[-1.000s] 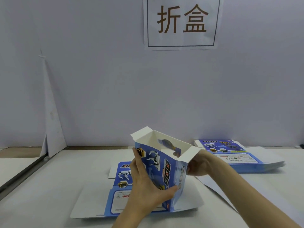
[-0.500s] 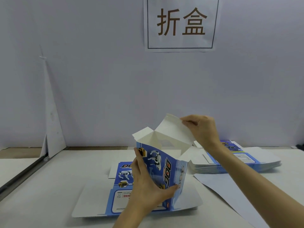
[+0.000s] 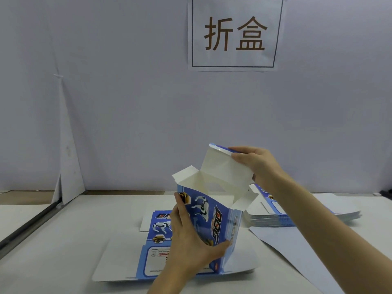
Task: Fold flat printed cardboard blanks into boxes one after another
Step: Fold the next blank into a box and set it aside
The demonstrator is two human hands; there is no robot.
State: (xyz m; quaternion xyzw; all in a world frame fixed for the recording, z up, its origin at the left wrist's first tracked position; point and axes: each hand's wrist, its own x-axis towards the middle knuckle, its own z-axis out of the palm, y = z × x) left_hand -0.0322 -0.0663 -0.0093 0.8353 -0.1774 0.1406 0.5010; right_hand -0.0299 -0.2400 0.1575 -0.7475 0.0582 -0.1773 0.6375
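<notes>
Cardboard, thin, printed blue outside and plain white inside. Half-formed box (image 3: pixel 214 219) stands upright on top of the flat blank (image 3: pixel 121 262), open mouth upward.

Grip, left hand (image 3: pixel 191 236): holds the box low down, fingers along its left edge, thumb across the printed front near the right corner.

Grip, right hand (image 3: pixel 256 164): pinches the free edge of the raised lid flap (image 3: pixel 224 168), thumb on the white inner face, fingers over the printed face. The flap is tipped up and back above the mouth.

The left dust flap (image 3: pixel 184 176) and right dust flap (image 3: pixel 244 203) splay outward from the mouth. The stack of blanks (image 3: pixel 275 217) lies to the right of the flat blank, a little behind it.

Judgement on handling:
- Light stock, stiff only across the panels, hinging readily at the scored creases. The walls would likely bow or dent under a hard squeeze.
- The glossy print is probably a bit slick, so hold across a corner, where two panels brace each other, as the left hand does.
- Take flaps near the free edge with a light pinch, so they bend at the score and not mid-panel.
- Risk: a crushed corner or a creased tuck edge.
</notes>
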